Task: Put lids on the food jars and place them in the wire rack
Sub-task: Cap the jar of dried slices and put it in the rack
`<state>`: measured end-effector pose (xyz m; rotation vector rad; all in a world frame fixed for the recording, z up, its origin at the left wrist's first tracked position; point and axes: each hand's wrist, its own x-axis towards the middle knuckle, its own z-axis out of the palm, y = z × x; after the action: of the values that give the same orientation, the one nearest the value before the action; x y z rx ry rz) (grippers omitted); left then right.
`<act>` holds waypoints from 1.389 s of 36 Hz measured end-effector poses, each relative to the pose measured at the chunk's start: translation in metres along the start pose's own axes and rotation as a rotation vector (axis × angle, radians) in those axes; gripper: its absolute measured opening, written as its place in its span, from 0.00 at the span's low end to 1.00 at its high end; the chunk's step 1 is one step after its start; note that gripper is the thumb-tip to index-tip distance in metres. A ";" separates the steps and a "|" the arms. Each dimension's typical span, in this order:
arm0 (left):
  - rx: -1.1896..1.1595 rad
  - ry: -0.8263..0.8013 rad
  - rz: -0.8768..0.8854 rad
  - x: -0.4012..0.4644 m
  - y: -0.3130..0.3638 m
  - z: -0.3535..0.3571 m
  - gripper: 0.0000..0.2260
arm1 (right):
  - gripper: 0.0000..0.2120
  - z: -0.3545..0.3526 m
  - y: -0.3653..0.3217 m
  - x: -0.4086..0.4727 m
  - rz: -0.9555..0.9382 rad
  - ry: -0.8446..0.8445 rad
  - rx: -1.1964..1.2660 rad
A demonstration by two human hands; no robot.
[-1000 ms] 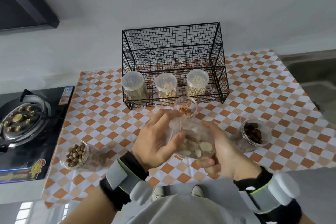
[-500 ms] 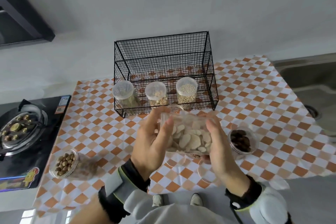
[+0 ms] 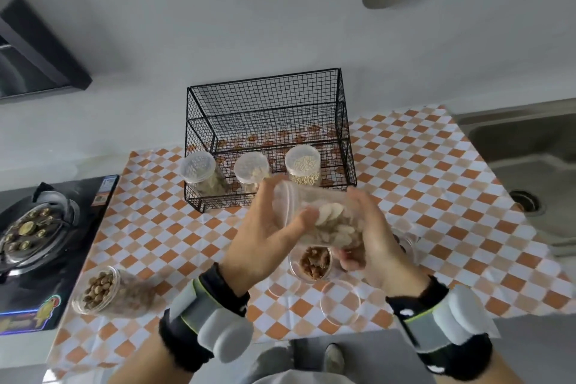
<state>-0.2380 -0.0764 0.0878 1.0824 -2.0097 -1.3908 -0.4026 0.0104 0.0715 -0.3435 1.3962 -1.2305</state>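
Note:
A clear jar of pale slices [image 3: 330, 221] lies tilted on its side above the table, held between both hands. My left hand [image 3: 265, 234] grips its lidded end, thumb across the jar's side. My right hand [image 3: 371, 237] wraps round the other end. Behind them stands the black wire rack [image 3: 268, 109] with three lidded jars in its front row [image 3: 199, 171] [image 3: 252, 170] [image 3: 303, 165]. An open jar of brown pieces [image 3: 314, 262] sits under my hands. A loose clear lid [image 3: 339, 302] lies near the table's front. An open jar of brown nuts [image 3: 109, 291] lies at the front left.
A gas stove [image 3: 34, 234] fills the left side and a steel sink [image 3: 530, 171] the right. The checked tablecloth [image 3: 436, 184] covers the counter. Another jar [image 3: 408, 240] is mostly hidden behind my right hand. My shoes show below the table edge.
Both hands lifted the jar of pale slices from near the table edge up and forward toward the rack. The open jar of brown pieces now shows below my hands.

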 end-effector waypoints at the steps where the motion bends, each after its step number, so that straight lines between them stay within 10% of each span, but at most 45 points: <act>1: 0.029 -0.019 -0.008 0.005 0.002 0.001 0.38 | 0.33 -0.002 -0.002 0.001 0.014 0.010 0.011; 22: 0.515 -0.014 0.036 0.152 0.022 0.028 0.38 | 0.02 -0.032 -0.034 0.081 -0.018 0.212 -0.034; 35: 0.757 -0.103 0.117 0.186 0.014 0.044 0.38 | 0.28 -0.035 -0.026 0.108 0.045 0.141 -0.124; 50: 0.838 -0.167 0.062 0.202 -0.002 0.047 0.40 | 0.14 -0.031 -0.020 0.135 0.071 0.130 -0.181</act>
<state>-0.3897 -0.2146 0.0566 1.2185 -2.8191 -0.5886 -0.4749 -0.0897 0.0063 -0.3401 1.6234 -1.0869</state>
